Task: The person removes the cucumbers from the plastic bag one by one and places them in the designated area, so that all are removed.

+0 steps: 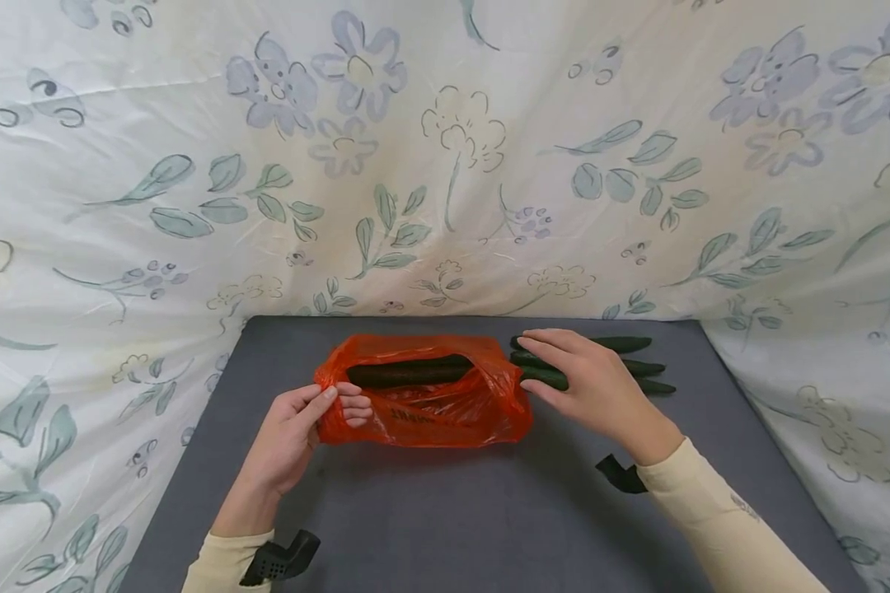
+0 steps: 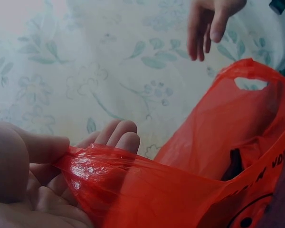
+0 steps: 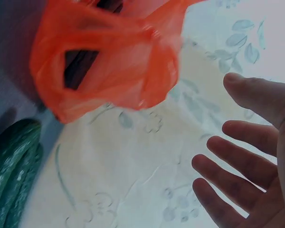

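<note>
A red plastic bag (image 1: pixel 445 424) lies on the table with its mouth spread toward me. Dark green cucumbers (image 1: pixel 408 373) show inside it through the opening. My left hand (image 1: pixel 297 424) pinches the bag's left edge between thumb and fingers; the left wrist view shows the film (image 2: pixel 104 171) drawn taut over the fingers. To the right of the bag my right hand (image 1: pixel 589 383) holds nothing, its fingers (image 3: pixel 232 159) spread apart. In the head view it overlaps three cucumbers (image 1: pixel 626 344) lying side by side, whose ends come close to the bag's right side.
The dark grey table (image 1: pixel 445 519) carries the bag and cucumbers near its far edge. A white floral cloth (image 1: pixel 445 165) hangs behind and on both sides. Black straps with small devices sit at both wrists, over cream sleeves (image 1: pixel 719 519).
</note>
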Available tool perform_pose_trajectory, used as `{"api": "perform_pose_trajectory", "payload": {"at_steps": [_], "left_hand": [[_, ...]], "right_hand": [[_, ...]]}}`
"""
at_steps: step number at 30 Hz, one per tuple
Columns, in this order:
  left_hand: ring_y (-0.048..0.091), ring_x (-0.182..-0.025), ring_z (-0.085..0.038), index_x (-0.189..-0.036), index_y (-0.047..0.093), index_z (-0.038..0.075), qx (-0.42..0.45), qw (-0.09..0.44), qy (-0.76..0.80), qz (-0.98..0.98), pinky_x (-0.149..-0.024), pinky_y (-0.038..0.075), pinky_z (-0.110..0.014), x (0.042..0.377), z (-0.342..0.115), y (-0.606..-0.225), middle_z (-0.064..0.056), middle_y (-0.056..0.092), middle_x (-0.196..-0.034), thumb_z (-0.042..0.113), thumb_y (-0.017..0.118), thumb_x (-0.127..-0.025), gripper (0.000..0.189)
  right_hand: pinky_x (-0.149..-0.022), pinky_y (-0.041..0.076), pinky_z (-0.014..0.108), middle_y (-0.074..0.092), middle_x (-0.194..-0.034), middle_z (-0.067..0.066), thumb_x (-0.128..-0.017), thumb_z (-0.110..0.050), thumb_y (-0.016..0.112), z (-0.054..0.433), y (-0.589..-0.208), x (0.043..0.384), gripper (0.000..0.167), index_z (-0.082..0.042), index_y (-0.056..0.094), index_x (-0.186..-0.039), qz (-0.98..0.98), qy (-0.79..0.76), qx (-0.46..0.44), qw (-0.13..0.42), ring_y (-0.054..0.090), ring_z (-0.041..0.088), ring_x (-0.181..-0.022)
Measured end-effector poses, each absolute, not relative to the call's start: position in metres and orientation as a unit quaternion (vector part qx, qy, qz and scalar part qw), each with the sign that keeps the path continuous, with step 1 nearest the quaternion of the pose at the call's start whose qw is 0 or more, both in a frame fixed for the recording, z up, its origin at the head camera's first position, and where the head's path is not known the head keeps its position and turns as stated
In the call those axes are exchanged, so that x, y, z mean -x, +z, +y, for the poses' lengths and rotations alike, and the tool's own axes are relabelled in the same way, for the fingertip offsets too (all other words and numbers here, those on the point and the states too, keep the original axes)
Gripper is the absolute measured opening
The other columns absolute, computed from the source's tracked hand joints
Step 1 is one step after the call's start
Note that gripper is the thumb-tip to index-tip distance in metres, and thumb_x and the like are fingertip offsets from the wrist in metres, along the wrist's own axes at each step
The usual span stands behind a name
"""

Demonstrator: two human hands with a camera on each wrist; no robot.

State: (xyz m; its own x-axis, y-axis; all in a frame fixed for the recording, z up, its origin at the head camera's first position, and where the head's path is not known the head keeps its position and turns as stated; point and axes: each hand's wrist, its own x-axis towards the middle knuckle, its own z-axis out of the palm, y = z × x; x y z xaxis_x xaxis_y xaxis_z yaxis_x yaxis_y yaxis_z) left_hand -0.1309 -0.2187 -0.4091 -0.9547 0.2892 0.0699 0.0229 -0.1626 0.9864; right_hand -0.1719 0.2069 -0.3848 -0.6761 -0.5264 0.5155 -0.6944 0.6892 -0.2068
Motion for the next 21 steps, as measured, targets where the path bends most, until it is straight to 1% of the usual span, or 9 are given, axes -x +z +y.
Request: {"api": "perform_pose_trajectory", "payload": {"at_steps": [3,6,12,16,18,21], "left_hand": [[0.079,-0.101,-0.021,-0.13,0.061,-0.018,-0.122,0.089,0.753,0.641,-0.093,0.064,-0.039,0.131,-0.219,-0.409,-0.014,0.078,-0.115,0.016,0.05,-0.118,0.038],[0.078,-0.102,-0.021,-0.13,0.061,-0.017,-0.124,0.09,0.753,0.64,-0.094,0.064,-0.04,0.131,-0.219,-0.409,-0.014,0.078,-0.116,0.016,0.05,-0.118,0.037],[0.079,-0.101,-0.021,-0.134,0.051,-0.028,-0.122,0.091,0.751,0.642,-0.094,0.064,-0.039,0.13,-0.218,-0.408,-0.013,0.078,-0.116,0.017,0.05,-0.118,0.048],[0.079,-0.101,-0.022,-0.133,0.051,-0.029,-0.123,0.093,0.754,0.639,-0.095,0.063,-0.04,0.131,-0.218,-0.407,-0.014,0.078,-0.116,0.017,0.05,-0.118,0.048],[0.079,-0.102,-0.022,-0.133,0.05,-0.029,-0.125,0.092,0.753,0.639,-0.095,0.063,-0.04,0.132,-0.218,-0.407,-0.014,0.078,-0.116,0.017,0.05,-0.118,0.048],[0.079,-0.102,-0.021,-0.133,0.049,-0.03,-0.124,0.093,0.751,0.642,-0.095,0.063,-0.039,0.132,-0.217,-0.407,-0.013,0.078,-0.115,0.016,0.049,-0.118,0.048]], "right_hand": [[-0.098,0.061,0.053,0.068,-0.142,0.011,-0.085,-0.023,0.097,0.199,-0.381,0.168,0.065,-0.008,0.072,-0.143,-0.884,0.201,-0.361,0.22,0.066,0.03,-0.128],[-0.095,0.063,0.051,0.068,-0.141,0.011,-0.085,-0.022,0.096,0.192,-0.379,0.164,0.064,-0.008,0.072,-0.142,-0.873,0.203,-0.381,0.226,0.067,0.03,-0.126],[-0.089,0.065,0.046,0.068,-0.142,0.01,-0.087,-0.019,0.095,0.175,-0.375,0.16,0.062,-0.009,0.071,-0.143,-0.858,0.213,-0.409,0.226,0.068,0.028,-0.124],[-0.09,0.065,0.044,0.069,-0.14,0.01,-0.087,-0.016,0.094,0.164,-0.375,0.159,0.061,-0.008,0.071,-0.143,-0.85,0.217,-0.426,0.221,0.069,0.027,-0.122],[-0.093,0.064,0.044,0.069,-0.141,0.009,-0.088,-0.016,0.093,0.16,-0.375,0.159,0.06,-0.009,0.071,-0.144,-0.851,0.218,-0.429,0.211,0.069,0.027,-0.121],[-0.095,0.064,0.044,0.069,-0.141,0.009,-0.089,-0.016,0.092,0.156,-0.377,0.158,0.061,-0.009,0.07,-0.145,-0.856,0.217,-0.427,0.195,0.07,0.026,-0.121]]}}
